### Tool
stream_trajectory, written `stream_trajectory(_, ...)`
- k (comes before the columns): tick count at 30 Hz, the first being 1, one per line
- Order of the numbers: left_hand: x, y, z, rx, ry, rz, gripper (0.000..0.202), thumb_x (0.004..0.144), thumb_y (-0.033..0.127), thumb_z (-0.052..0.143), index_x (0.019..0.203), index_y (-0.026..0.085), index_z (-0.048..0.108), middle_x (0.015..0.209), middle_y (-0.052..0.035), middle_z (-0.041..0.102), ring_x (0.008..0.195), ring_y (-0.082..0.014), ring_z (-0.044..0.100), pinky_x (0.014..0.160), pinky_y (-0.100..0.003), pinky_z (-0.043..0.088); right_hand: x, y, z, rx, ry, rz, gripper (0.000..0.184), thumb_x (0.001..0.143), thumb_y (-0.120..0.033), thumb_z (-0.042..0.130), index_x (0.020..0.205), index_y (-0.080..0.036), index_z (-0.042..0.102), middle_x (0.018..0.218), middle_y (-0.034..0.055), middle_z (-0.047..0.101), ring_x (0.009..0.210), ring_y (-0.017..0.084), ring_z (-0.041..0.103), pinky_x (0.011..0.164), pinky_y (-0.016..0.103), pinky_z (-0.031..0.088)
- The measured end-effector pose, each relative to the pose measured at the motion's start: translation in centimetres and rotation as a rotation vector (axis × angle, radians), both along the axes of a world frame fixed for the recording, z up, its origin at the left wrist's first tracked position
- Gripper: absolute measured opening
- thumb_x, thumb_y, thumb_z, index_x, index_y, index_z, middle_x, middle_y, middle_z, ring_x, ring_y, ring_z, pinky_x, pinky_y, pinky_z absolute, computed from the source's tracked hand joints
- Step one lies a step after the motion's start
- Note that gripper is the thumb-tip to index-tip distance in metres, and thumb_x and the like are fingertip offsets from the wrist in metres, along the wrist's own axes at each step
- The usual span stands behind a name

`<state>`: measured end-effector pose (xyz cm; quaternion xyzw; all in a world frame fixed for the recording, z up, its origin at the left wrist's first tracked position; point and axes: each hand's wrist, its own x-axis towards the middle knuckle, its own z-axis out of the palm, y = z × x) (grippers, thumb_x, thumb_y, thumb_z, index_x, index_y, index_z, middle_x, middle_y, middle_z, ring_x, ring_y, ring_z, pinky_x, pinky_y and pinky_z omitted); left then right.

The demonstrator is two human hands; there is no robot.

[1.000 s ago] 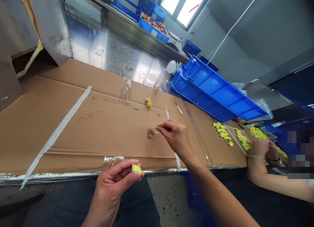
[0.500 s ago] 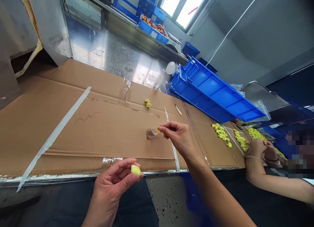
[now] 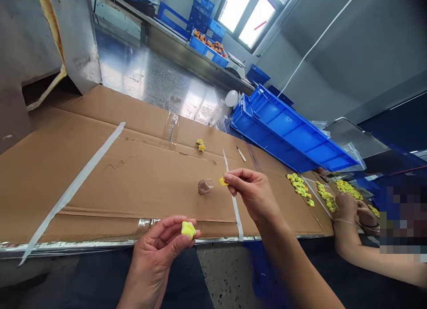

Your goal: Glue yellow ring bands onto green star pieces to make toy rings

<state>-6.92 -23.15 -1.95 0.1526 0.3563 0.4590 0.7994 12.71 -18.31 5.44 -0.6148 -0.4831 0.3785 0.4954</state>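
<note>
My left hand [image 3: 163, 246] is closed, pinching a small pale yellow star-shaped piece [image 3: 188, 229] between thumb and fingers just past the cardboard's front edge. Over the cardboard, my right hand [image 3: 250, 191] pinches a smaller, deeper yellow piece [image 3: 223, 181] at its fingertips. Left of those fingertips a small clear cup [image 3: 205, 186] with brown stuff around it stands on the cardboard, apart from the hand. Two little yellow and orange figures [image 3: 200, 145] lie farther back. A slim tool with a pale handle [image 3: 241, 154] rests right of them.
Cardboard [image 3: 150, 189] covers the worktop, with white tape strips [image 3: 73, 191] across it. A large blue crate [image 3: 293, 131] stands at the back right. Beyond it, rows of yellow pieces [image 3: 298, 184] lie near a co-worker's hands [image 3: 348, 206]. A metal panel [image 3: 76, 38] rises at left.
My right hand has drawn back to the right from the cup with the deeper yellow piece. The pale yellow piece in my left hand has turned, showing more of its star shape.
</note>
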Motion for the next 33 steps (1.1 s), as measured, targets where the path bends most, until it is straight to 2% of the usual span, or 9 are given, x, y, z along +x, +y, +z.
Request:
stream_trajectory(3, 0.4, 0.1, 0.0, -0.011, -0.1, 0.013, 0.023, 0.061, 0.02, 0.082, 0.082, 0.018, 0.072, 0.093, -0.008, 0.076, 0.078, -0.0194, 0.071, 0.073, -0.024, 0.054, -1.7, -1.7, 1.0, 0.005, 0.076, 0.048, 0.007, 0.071, -0.023, 0.078, 0.07, -0.018, 0.073, 0.057, -0.0003, 0.062, 0.048, 0.008, 0.047, 0.047, 0.019, 0.038)
stream_trajectory(6, 0.7, 0.1, -0.1, 0.002, -0.17, 0.032, 0.022, 0.06, 0.017, 0.082, 0.079, 0.019, 0.071, 0.093, -0.0075, 0.076, 0.079, -0.0194, 0.071, 0.076, -0.025, 0.053, -3.5, -3.4, 1.4, -0.021, 0.182, 0.096, 0.005, 0.072, -0.019, 0.078, 0.071, -0.018, 0.073, 0.058, -0.0007, 0.063, 0.047, 0.006, 0.048, 0.047, 0.017, 0.039)
stream_trajectory(12, 0.8, 0.1, -0.2, 0.111, -0.197, 0.084, 0.024, 0.058, 0.015, 0.084, 0.078, 0.022, 0.071, 0.086, -0.0029, 0.077, 0.079, -0.0188, 0.07, 0.075, -0.025, 0.053, -5.6, -4.6, -0.2, -0.084, 0.338, 0.148, 0.004, 0.075, -0.019, 0.077, 0.073, -0.019, 0.073, 0.06, -0.002, 0.06, 0.05, 0.005, 0.052, 0.05, 0.014, 0.043)
stream_trajectory(18, 0.7, 0.0, -0.1, 0.156, -0.175, 0.118, 0.024, 0.058, 0.01, 0.082, 0.075, 0.023, 0.071, 0.084, -0.0013, 0.076, 0.077, -0.0183, 0.07, 0.073, -0.026, 0.053, -6.0, -5.0, -1.1, -0.058, 0.269, 0.141, 0.003, 0.076, -0.017, 0.076, 0.074, -0.018, 0.074, 0.064, -0.0019, 0.058, 0.052, 0.007, 0.054, 0.051, 0.016, 0.045)
stream_trajectory(33, 0.6, -0.1, -0.4, 0.215, -0.195, 0.082, 0.025, 0.062, 0.005, 0.079, 0.077, 0.024, 0.072, 0.087, -0.0008, 0.075, 0.079, -0.0172, 0.07, 0.074, -0.024, 0.053, -6.0, -5.4, -1.0, 0.012, 0.175, 0.162, 0.006, 0.077, -0.016, 0.074, 0.076, -0.021, 0.075, 0.066, -0.0012, 0.058, 0.055, 0.009, 0.057, 0.052, 0.018, 0.049)
